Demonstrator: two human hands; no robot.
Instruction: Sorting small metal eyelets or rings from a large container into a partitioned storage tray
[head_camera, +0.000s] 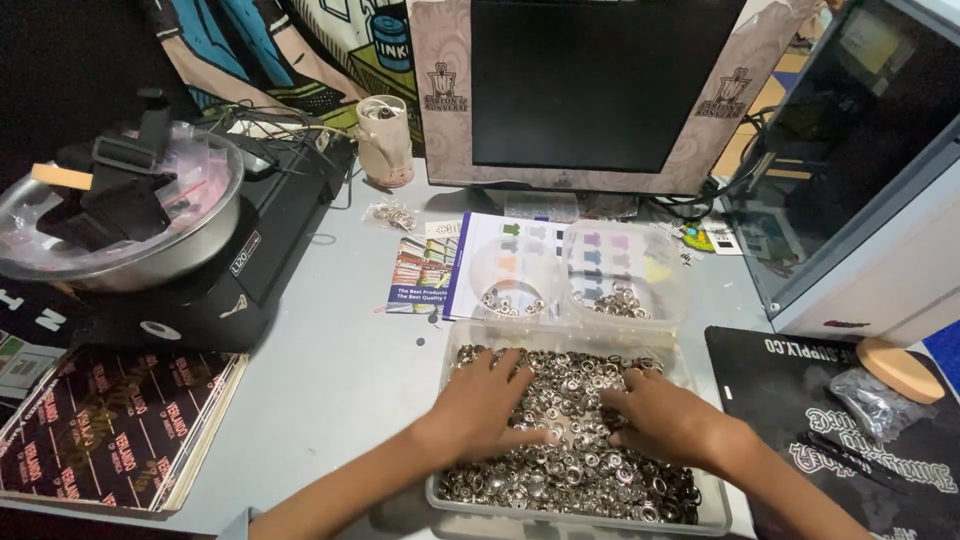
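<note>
Head view: my left hand (490, 405) and right hand (665, 420), fingers spread, press into metal eyelets (570, 470) filling the near clear tray (715, 515); a careless sweep could spill them onto the worktop (340, 370).

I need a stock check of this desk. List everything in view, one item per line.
Clear plastic tray: one, near edge, full of small silver metal rings.
Small clear plastic tubs: two, behind the tray, few rings each.
Dark monitor: one, back centre.
Steel bowl: one, left, holding black parts.
Black scale-like base: one, under the bowl.
Cream cup: one, beside the monitor.
Colour chart sheet: one, under the tubs.
Black printed mat: one, right.
Left hand: flat on the rings.
Right hand: flat on the rings.
</note>
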